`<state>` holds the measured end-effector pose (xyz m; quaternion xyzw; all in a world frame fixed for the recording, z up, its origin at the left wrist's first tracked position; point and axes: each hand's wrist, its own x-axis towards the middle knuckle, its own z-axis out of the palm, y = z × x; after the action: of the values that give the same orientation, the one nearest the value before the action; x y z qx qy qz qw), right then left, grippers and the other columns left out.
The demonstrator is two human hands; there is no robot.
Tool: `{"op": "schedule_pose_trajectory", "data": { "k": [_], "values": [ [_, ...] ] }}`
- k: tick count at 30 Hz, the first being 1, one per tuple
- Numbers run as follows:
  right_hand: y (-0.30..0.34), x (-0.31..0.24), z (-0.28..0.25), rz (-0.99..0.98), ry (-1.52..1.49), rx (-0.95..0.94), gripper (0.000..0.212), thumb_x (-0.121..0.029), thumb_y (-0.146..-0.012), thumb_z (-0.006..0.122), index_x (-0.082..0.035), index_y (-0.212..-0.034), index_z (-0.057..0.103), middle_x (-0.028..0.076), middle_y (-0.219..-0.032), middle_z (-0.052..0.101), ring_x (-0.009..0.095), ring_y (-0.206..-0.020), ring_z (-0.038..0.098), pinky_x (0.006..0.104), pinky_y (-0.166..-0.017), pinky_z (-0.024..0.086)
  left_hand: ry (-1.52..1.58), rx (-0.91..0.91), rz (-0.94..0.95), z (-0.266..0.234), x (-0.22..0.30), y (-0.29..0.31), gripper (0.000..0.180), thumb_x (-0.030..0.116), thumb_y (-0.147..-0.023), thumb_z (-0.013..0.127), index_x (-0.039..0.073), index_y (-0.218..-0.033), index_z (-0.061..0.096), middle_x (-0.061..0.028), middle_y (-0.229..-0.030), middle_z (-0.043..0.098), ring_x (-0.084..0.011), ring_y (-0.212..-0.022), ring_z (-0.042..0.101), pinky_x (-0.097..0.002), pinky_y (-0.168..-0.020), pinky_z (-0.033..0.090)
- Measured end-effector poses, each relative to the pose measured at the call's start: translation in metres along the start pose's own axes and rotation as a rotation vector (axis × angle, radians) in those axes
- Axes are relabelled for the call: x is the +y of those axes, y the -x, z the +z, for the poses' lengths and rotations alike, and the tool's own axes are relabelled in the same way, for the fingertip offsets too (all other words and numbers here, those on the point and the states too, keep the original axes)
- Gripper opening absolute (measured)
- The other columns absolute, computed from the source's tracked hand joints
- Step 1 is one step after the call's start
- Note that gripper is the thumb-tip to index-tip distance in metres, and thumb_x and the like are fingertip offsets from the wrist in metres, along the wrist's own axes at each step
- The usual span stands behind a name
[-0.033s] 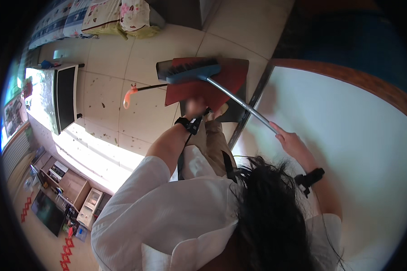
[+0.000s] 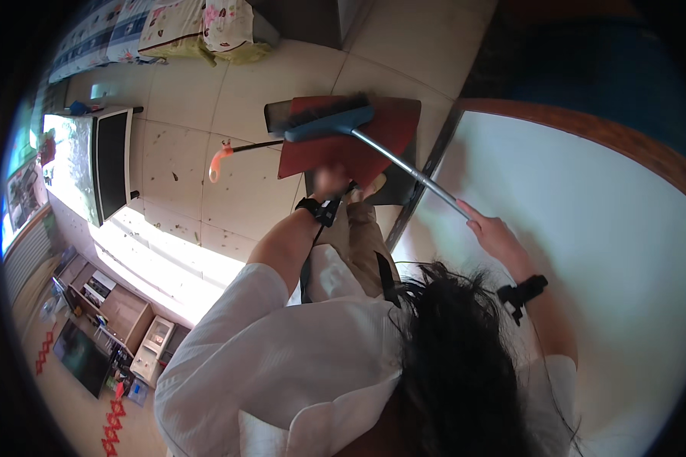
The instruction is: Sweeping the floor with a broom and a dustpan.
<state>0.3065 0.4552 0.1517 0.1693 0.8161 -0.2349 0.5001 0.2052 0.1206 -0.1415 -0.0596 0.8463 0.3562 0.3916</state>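
My right hand [image 2: 497, 242] is closed round the silver handle of a broom [image 2: 329, 123]. The broom's blue head, dark bristles turned up and away from me, lies over a red mat [image 2: 392, 133]. My left hand [image 2: 330, 181] is at the mat's near edge, blurred, so its fingers cannot be made out. Beneath the red mat a dark grey mat [image 2: 402, 194] shows at the sides. To the left, a thin dark rod with an orange hooked end [image 2: 219, 163] reaches toward the broom head.
Dark bits of debris [image 2: 175, 177] lie scattered on the pale tiled floor [image 2: 179, 145]. A white board-like surface [image 2: 579, 213] with a brown edge stands close on my right. A low black-and-white stand [image 2: 113, 161] is at the left, a cloth-covered bed [image 2: 179, 30] at the far left.
The broom head and my right hand have shifted slightly to the right. My left hand stays in place at the red mat.
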Motion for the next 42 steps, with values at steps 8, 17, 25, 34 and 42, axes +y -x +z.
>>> {"op": "schedule_pose_trajectory", "data": {
  "k": [8,17,25,34,42],
  "values": [
    [-0.095,0.05,-0.005,0.205,-0.181,0.056,0.046,-0.022,-0.09,0.04,-0.027,-0.134,0.027,0.023,-0.076,0.058,0.036,-0.069,0.057,0.0416,-0.065,0.045,0.362,0.042,-0.073,0.04,-0.072,-0.022,0.042,0.034,-0.079,0.054,-0.006,-0.067,0.055,-0.0148,-0.066,0.062,-0.0267,-0.07,0.062,-0.0355,-0.067,0.049],
    [-0.019,-0.002,0.008,-0.108,-0.054,-0.022,0.046,-0.022,-0.09,0.041,-0.033,-0.133,0.027,0.022,-0.074,0.056,0.035,-0.073,0.057,0.0413,-0.072,0.045,0.419,-0.006,-0.154,0.043,-0.082,-0.035,0.042,0.035,-0.079,0.053,-0.005,-0.066,0.055,-0.0147,-0.061,0.06,-0.0281,-0.065,0.061,-0.0365,-0.064,0.048],
    [-0.135,0.074,0.017,-0.021,0.02,0.228,0.043,-0.024,-0.091,0.038,-0.03,-0.133,0.029,0.022,-0.078,0.057,0.033,-0.071,0.057,0.0399,-0.069,0.046,0.29,-0.032,-0.082,0.044,-0.065,-0.017,0.045,0.038,-0.079,0.053,-0.004,-0.063,0.055,-0.0129,-0.057,0.058,-0.0274,-0.063,0.062,-0.0368,-0.061,0.049],
    [-0.006,0.029,0.092,0.009,-0.245,0.233,0.049,-0.02,-0.088,0.046,-0.032,-0.133,0.028,0.021,-0.068,0.055,0.031,-0.063,0.057,0.0389,-0.063,0.046,0.388,-0.066,-0.154,0.015,-0.028,-0.023,0.041,0.033,-0.081,0.052,-0.005,-0.066,0.055,-0.0134,-0.061,0.061,-0.0239,-0.062,0.063,-0.0332,-0.057,0.05],
    [0.011,0.002,0.094,0.025,-0.321,0.166,0.055,-0.017,-0.088,0.045,-0.029,-0.136,0.021,0.019,-0.06,0.053,0.033,-0.055,0.053,0.0417,-0.06,0.045,0.895,-0.061,-0.36,-0.006,0.033,0.002,0.03,0.015,-0.085,0.048,-0.015,-0.085,0.05,-0.0193,-0.082,0.057,-0.0283,-0.066,0.063,-0.0298,-0.042,0.051]
  ]
}}
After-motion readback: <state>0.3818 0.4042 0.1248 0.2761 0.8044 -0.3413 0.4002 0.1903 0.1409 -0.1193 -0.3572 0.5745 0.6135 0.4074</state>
